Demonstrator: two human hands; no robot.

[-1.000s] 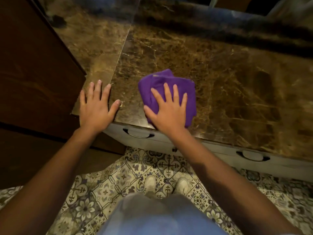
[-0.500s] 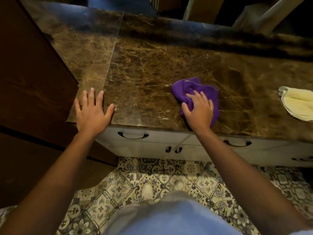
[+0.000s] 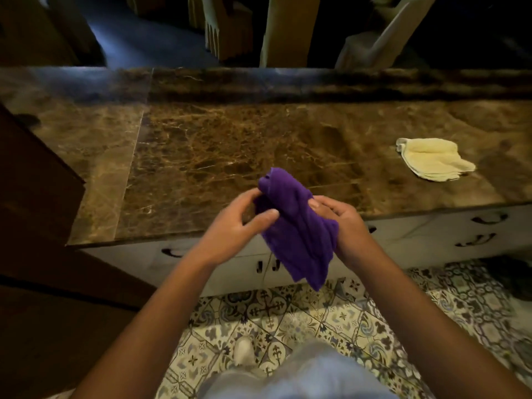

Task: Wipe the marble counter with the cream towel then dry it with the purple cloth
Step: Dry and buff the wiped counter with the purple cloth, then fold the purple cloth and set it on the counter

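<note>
The purple cloth hangs crumpled in the air in front of the counter's front edge, held between both hands. My left hand grips its left side with thumb and fingers. My right hand holds its right side from below. The brown marble counter stretches across the view. The cream towel lies folded on the counter at the right, apart from both hands.
White drawers with dark handles run under the counter. A dark wooden cabinet stands at the left. Patterned floor tiles lie below. Pale wooden furniture stands behind the counter.
The purple cloth has been lifted off the counter. My left hand left the counter edge and now grips the cloth together with my right hand. The view has pulled back.
</note>
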